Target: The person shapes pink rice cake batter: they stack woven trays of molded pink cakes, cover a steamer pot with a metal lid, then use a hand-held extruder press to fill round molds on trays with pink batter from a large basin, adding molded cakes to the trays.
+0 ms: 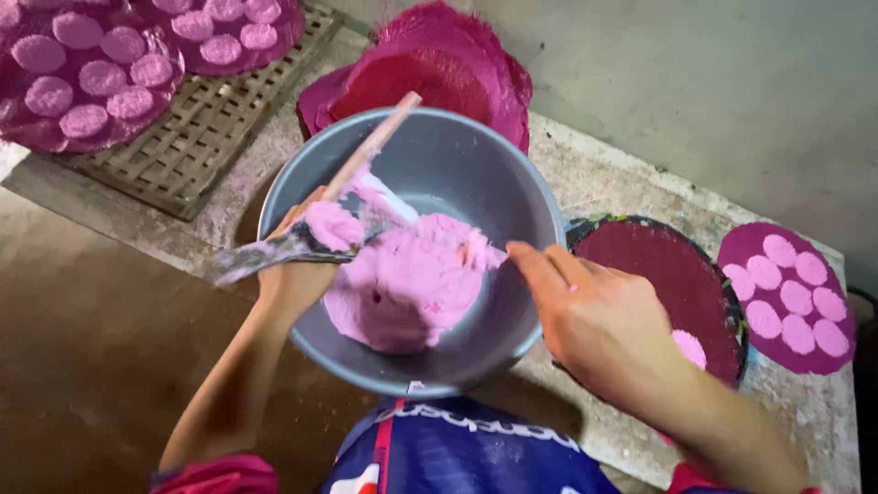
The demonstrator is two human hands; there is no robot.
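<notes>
The soft pink dough (407,288) sits inside the round grey metal bowl (457,165) on the bench (604,183). Your left hand (297,265) grips a dough-smeared metal scraper (274,252) at the bowl's left rim. Your right hand (594,316), loosely open and holding nothing, touches the dough from the right.

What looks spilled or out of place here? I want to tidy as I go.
Little stands out. Pink dough sits inside the grey bowl; some clings to the spoon in the left hand. The right hand reaches into the bowl. One lone pink disc lies on the dark red round tray.
</notes>
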